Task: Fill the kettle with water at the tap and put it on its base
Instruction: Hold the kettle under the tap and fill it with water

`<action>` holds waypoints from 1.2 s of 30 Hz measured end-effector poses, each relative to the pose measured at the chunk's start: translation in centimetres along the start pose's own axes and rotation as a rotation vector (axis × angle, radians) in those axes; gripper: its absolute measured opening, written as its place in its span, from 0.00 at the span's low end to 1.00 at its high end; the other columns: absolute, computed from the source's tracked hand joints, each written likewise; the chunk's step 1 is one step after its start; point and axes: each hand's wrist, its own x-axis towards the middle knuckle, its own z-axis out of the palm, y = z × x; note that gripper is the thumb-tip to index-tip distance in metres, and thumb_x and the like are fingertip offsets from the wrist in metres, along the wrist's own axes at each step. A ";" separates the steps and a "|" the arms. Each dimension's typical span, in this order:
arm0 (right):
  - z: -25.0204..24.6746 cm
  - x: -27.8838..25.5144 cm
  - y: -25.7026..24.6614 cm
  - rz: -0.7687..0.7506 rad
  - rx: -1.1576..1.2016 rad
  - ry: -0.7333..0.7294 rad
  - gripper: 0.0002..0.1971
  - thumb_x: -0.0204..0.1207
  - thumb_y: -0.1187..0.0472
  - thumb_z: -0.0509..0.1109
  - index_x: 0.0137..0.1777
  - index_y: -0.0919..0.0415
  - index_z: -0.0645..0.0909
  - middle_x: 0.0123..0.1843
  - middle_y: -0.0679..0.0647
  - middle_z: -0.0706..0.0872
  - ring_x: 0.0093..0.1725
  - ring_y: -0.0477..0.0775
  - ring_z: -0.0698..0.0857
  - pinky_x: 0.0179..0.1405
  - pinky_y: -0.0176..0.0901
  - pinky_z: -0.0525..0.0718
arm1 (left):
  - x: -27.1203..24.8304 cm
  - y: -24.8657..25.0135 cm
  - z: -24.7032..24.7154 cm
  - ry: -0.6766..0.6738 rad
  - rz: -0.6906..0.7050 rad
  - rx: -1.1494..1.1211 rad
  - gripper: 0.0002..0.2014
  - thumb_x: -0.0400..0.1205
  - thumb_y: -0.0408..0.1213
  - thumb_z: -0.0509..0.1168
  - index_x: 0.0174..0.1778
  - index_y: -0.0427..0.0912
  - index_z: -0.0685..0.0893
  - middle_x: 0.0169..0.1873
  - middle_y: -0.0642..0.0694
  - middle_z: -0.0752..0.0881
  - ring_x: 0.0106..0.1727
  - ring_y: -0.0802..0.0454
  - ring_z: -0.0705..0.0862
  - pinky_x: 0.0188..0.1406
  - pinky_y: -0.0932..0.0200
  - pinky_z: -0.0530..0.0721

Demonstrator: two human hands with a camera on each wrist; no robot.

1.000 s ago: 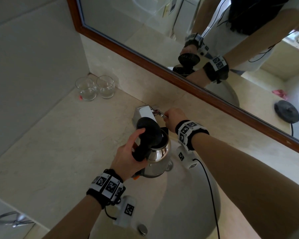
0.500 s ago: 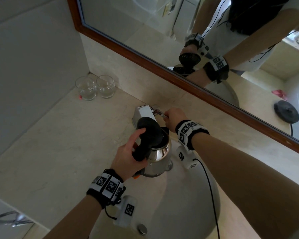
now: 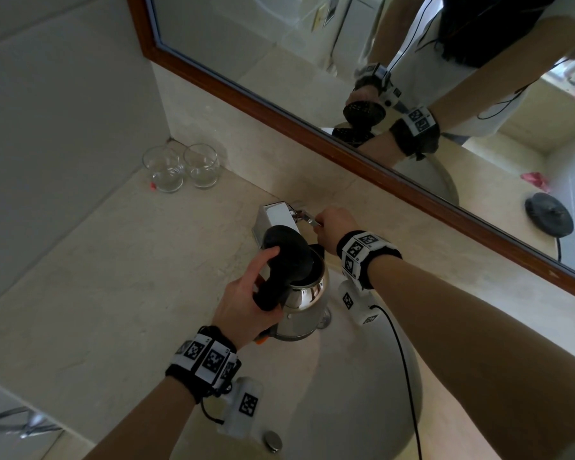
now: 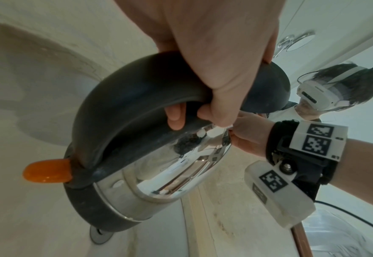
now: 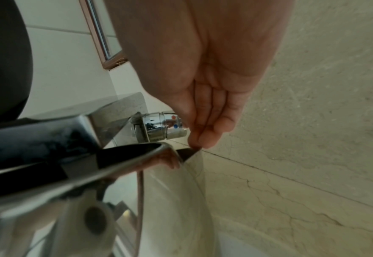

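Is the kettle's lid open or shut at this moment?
Open: the black lid stands raised above the kettle, held under the tap by the left hand.

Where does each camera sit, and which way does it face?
Head: looks down at the sink, both forearms showing.
Left wrist: looks along the left hand gripping the kettle handle.
Right wrist: looks along the right hand at the tap lever.
All three share the kettle; the left wrist view also shows the right hand.

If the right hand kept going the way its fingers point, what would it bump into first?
Probably the tap handle. The right hand has its fingers pointing at that shiny knob, so close they may already touch its lever. Behind it stands the tap itself, then the wall.
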 end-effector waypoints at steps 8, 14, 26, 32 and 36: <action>-0.1 -0.1 0.0 -0.003 -0.012 -0.004 0.13 0.82 0.61 0.62 0.55 0.66 0.86 0.41 0.58 0.81 0.42 0.55 0.79 0.42 0.41 0.75 | 0.0 -0.1 0.1 -0.001 -0.003 0.005 0.51 0.68 0.34 0.79 0.67 0.88 0.55 0.34 0.43 0.88 0.32 0.50 0.88 0.35 0.56 0.89; -0.1 -0.1 0.0 -0.017 -0.019 0.003 0.13 0.82 0.62 0.62 0.55 0.66 0.86 0.40 0.58 0.80 0.42 0.55 0.78 0.42 0.41 0.74 | -0.1 -0.2 0.2 -0.004 -0.018 -0.002 0.51 0.67 0.36 0.79 0.67 0.88 0.56 0.34 0.44 0.88 0.32 0.51 0.88 0.36 0.56 0.90; 0.1 0.1 0.1 -0.009 0.004 0.000 0.13 0.82 0.62 0.62 0.53 0.68 0.87 0.40 0.59 0.80 0.42 0.58 0.80 0.41 0.40 0.73 | -0.1 -0.3 0.2 -0.002 -0.026 0.002 0.50 0.68 0.34 0.78 0.67 0.88 0.57 0.33 0.43 0.87 0.30 0.50 0.88 0.32 0.51 0.90; 0.2 0.1 0.2 -0.017 0.001 -0.001 0.13 0.82 0.62 0.62 0.52 0.68 0.87 0.41 0.61 0.82 0.44 0.60 0.82 0.41 0.40 0.72 | -0.2 -0.3 0.2 0.005 -0.022 0.002 0.50 0.67 0.36 0.79 0.68 0.86 0.57 0.33 0.43 0.88 0.30 0.50 0.88 0.33 0.50 0.90; 0.1 0.1 0.2 -0.020 -0.014 -0.008 0.14 0.82 0.61 0.61 0.53 0.67 0.87 0.41 0.60 0.82 0.47 0.61 0.85 0.41 0.41 0.74 | -0.2 -0.4 0.3 0.005 -0.020 -0.007 0.50 0.68 0.35 0.78 0.68 0.86 0.57 0.34 0.43 0.88 0.31 0.50 0.88 0.34 0.50 0.90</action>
